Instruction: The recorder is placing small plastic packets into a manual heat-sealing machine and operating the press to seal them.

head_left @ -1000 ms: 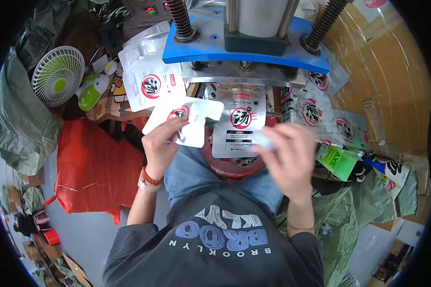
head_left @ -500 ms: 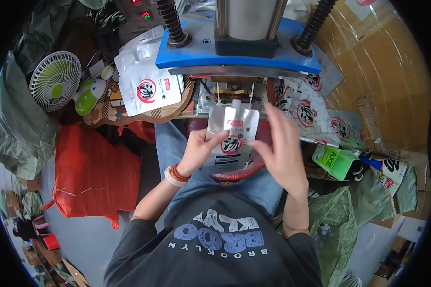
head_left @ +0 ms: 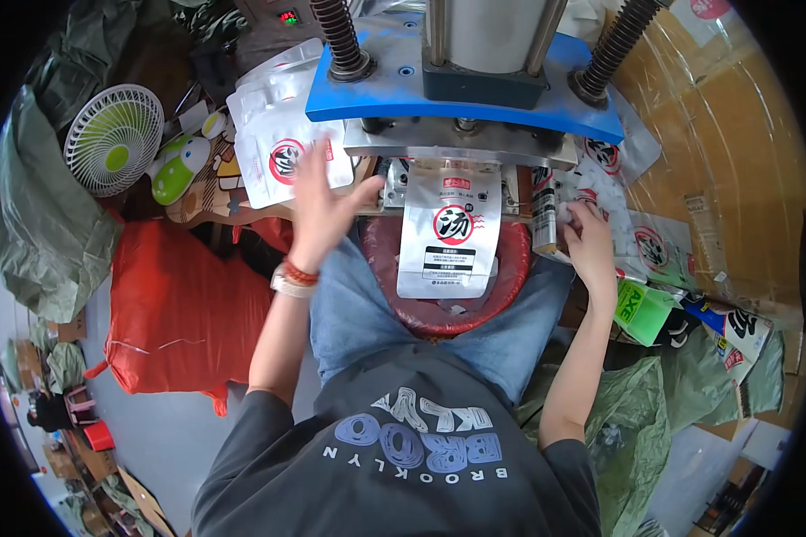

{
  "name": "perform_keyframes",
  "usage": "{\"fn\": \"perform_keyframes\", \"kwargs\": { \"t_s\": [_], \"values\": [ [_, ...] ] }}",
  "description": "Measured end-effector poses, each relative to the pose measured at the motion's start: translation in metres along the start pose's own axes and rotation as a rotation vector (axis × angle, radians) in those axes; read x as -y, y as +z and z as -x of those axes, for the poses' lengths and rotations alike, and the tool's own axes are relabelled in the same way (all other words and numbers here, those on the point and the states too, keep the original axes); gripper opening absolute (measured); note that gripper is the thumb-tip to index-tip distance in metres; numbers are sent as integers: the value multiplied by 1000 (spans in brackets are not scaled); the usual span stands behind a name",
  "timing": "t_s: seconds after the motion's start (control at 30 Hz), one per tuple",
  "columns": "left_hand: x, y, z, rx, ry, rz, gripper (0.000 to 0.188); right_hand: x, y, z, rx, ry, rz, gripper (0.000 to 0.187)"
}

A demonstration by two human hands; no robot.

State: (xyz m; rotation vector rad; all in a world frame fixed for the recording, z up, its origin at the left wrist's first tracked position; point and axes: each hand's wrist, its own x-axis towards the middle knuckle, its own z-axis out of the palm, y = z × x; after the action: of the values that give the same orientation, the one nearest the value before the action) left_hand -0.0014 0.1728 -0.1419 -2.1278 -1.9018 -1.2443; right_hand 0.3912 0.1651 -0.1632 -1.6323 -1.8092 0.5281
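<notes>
A silver spouted pouch [head_left: 448, 242] with a red ring and black print hangs by its top edge in the press [head_left: 461, 148], under the metal plate. Neither hand touches it. My left hand [head_left: 318, 206] is spread and slightly blurred, just in front of the stack of silver pouches [head_left: 273, 148] at the left. To the right of the press, the fingers of my right hand [head_left: 589, 240] are drawn together beside a slanted pouch [head_left: 544, 210]. What they pinch, perhaps something small and white, is too small to make out.
A red-rimmed basin [head_left: 515, 291] sits between my knees below the press. More printed pouches [head_left: 654, 246] lie at the right, near a green plastic container [head_left: 649, 311]. A white-and-green fan [head_left: 114, 140] and a large red sack [head_left: 184, 313] stand at the left.
The pouch has left my left hand and now sits in the press. My left hand has moved left and opened. My right hand has moved right, its fingers drawing together.
</notes>
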Motion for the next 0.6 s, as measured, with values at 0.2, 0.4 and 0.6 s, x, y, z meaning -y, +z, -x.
{"fn": "perform_keyframes", "kwargs": {
  "t_s": [0.2,0.4,0.6],
  "values": [
    [56,-35,42,320,183,-224,48,76,-25,33,-242,2,-670,28],
    [-7,-64,57,77,-9,135,37,167,-8,55,-342,-673,112,40],
    [-74,-90,49,155,380,78,32,196,-6,56,27,-884,85,39]
  ]
}}
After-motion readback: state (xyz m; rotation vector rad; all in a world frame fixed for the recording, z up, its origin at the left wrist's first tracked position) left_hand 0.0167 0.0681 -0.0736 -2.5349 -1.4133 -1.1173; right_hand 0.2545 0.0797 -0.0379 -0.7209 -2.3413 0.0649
